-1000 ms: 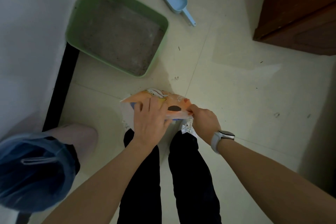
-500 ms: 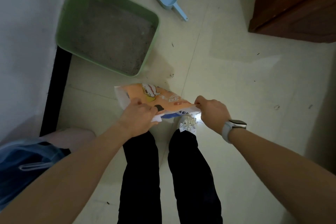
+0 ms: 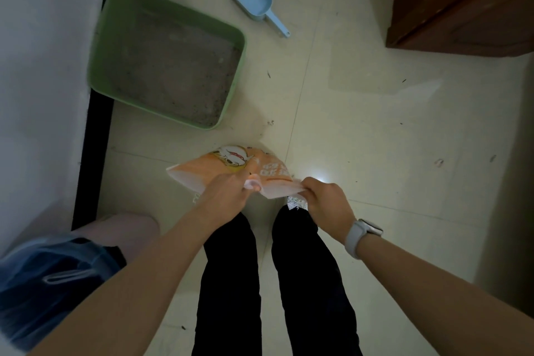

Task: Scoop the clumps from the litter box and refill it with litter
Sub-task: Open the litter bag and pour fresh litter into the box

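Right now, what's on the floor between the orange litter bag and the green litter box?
Only bare cream tile floor with a few dark specks, in the head view.

1. The litter bag [image 3: 231, 166] has its near edge hidden behind the left hand [image 3: 228, 195] and right hand [image 3: 323, 199], and its print is too blurry to read.
2. Left of the bag, the blue-lined bin [image 3: 49, 277] runs off frame.
3. Beyond the bag, the brown cabinet [image 3: 468, 3] is cut off, probably a door.
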Motion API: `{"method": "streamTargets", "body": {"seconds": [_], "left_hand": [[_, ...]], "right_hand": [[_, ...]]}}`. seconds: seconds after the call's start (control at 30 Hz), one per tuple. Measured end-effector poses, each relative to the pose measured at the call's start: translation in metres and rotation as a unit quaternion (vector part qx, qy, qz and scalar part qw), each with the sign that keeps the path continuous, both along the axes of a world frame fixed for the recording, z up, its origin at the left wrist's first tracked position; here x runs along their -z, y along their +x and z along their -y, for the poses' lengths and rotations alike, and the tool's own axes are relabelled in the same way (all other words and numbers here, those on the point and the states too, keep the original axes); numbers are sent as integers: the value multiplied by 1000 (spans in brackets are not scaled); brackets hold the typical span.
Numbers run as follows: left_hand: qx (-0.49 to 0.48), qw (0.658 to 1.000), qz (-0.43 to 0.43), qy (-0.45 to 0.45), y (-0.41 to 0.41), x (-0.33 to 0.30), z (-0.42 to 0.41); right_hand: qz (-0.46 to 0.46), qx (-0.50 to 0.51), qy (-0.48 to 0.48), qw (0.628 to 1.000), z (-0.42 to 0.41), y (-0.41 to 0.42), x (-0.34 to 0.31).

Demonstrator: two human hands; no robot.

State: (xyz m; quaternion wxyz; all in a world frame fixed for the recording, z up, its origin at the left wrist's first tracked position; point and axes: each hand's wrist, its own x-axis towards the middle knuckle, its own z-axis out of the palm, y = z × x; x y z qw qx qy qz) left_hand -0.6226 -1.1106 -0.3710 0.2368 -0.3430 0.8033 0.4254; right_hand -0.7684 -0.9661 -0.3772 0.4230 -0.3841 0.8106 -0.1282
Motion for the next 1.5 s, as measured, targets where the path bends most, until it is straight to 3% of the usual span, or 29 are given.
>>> {"method": "streamTargets", "body": {"seconds": [0.27,0.5,0.73,0.87,0.97,1.07,1.17,1.23,1.43,1.5], "left_hand": [[-51,998,-19,-27,2,-46,4],[-100,986,-135,20,-18,-85,16],[60,974,-214,-52,-27,-109,50],[71,961,-245,-102,-29,-122,48],[43,956,-272,-98,-33,-138,56],[20,951,-297,-79,-31,-166,79],[15,950,-299,-84,-19,-193,95],[5,951,-296,-92,-10,-206,103],[-55,943,-316,-85,19,-255,131],[-71,939,-320,-100,27,-269,141]], "right_hand": [[48,16,-132,990,47,23,-62],[53,-40,-174,983,67,11,-112],[-35,-32,-227,973,83,-3,-147],[-20,39,-246,968,82,-7,-164],[37,138,-209,967,75,-8,-172],[39,177,-111,977,61,-8,-157],[31,87,26,995,57,-10,-138],[13,9,68,998,71,-9,-131],[5,-78,61,995,140,0,-130],[-35,-59,20,997,159,10,-140]]}}
